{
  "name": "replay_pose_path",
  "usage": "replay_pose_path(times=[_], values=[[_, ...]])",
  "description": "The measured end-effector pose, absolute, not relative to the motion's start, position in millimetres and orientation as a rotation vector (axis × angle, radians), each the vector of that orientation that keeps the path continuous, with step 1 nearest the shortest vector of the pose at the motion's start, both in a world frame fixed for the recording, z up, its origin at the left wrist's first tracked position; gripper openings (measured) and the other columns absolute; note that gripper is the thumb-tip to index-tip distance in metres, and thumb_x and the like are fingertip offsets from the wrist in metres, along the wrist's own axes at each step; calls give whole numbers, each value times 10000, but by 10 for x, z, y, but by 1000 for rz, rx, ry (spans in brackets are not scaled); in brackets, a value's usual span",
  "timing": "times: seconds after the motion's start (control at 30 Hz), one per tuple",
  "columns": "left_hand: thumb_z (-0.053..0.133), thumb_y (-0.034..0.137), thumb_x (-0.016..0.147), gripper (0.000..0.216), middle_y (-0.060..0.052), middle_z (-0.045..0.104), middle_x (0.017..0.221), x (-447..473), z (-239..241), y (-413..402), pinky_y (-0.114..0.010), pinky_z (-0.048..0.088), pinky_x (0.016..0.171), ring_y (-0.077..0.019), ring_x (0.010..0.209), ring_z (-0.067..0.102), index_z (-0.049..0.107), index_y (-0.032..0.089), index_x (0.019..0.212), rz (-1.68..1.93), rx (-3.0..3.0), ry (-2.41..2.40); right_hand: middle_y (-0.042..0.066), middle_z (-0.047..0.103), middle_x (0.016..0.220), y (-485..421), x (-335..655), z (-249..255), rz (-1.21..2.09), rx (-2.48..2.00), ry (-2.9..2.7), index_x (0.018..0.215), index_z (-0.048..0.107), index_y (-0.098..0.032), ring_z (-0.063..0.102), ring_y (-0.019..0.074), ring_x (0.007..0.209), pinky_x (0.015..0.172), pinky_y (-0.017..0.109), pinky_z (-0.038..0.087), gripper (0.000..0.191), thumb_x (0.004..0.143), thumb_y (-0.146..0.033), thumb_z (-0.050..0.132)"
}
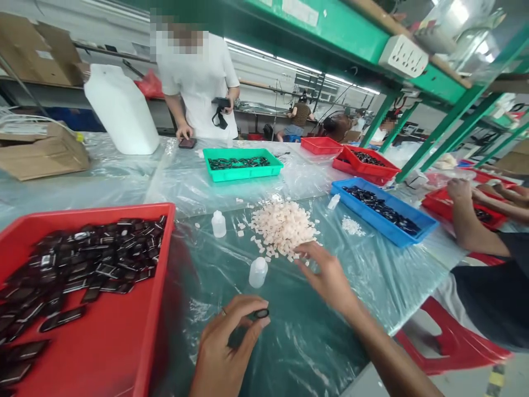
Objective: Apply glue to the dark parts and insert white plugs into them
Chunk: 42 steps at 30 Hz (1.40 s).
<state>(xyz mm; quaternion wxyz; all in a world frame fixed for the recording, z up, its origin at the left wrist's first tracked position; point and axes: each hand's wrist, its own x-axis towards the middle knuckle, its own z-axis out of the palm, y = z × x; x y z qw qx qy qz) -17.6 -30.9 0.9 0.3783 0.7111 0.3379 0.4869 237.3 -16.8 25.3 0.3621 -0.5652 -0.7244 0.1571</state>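
Note:
My left hand is near the front edge of the table, thumb and fingers pinched on a small black ring-shaped part. My right hand reaches forward with its fingers spread, fingertips at the near edge of a pile of small pale pieces. A small white dropper bottle stands between the two hands. A second small bottle stands further back, left of the pile.
A red tray of dark flat parts sits at my left. Green tray, blue tray and red trays hold black parts. A person in white stands across the table; another person's arms rest at right. White jug, cardboard box.

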Motion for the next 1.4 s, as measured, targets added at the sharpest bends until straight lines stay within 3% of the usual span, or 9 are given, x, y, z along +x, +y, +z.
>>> replay_pose_path(times=[0.27,0.4,0.6,0.87,1.07,1.4], values=[[684,130,929,275,76,770,987,-128,58,-360,-127,587,709,-89,797,742,746,362,1064,1238,1772,832,74,671,1187,-192,2881,174,464,-1493,-2075,1081,679,-179,655,213,1055,929,430,555,211,1050,-355,567],[687,111,917,270,82,773,968,-108,99,-389,-111,572,721,-83,833,743,749,343,1039,1251,1745,815,49,690,1040,-290,2682,283,533,-1465,-2000,1039,670,-173,666,177,890,797,357,566,182,1041,-334,587],[694,90,904,276,80,772,949,-92,125,-383,-111,563,727,-75,803,728,754,329,1029,1256,1720,792,6,715,1014,-652,2099,492,672,-1283,-1751,1030,671,-282,695,165,925,768,274,571,31,999,-273,670],[701,98,913,235,45,757,920,-96,134,-376,-156,546,726,-109,810,711,753,296,1029,1186,1671,803,1,731,1076,-784,1705,533,617,-1203,-1568,1095,738,-365,711,155,992,741,218,579,265,989,-144,640],[700,155,921,139,28,676,843,-95,138,-382,-185,543,639,-118,703,662,748,264,993,1138,1583,805,-10,750,1027,-735,1577,445,615,-1195,-1527,1032,734,-322,716,162,992,828,255,584,188,974,-158,664],[660,181,922,72,25,530,765,-60,164,-443,-195,574,589,-123,658,602,724,208,902,1065,1439,781,19,762,1025,-811,1568,452,535,-1268,-1605,1023,738,-308,734,193,964,784,262,607,174,964,-160,667]])
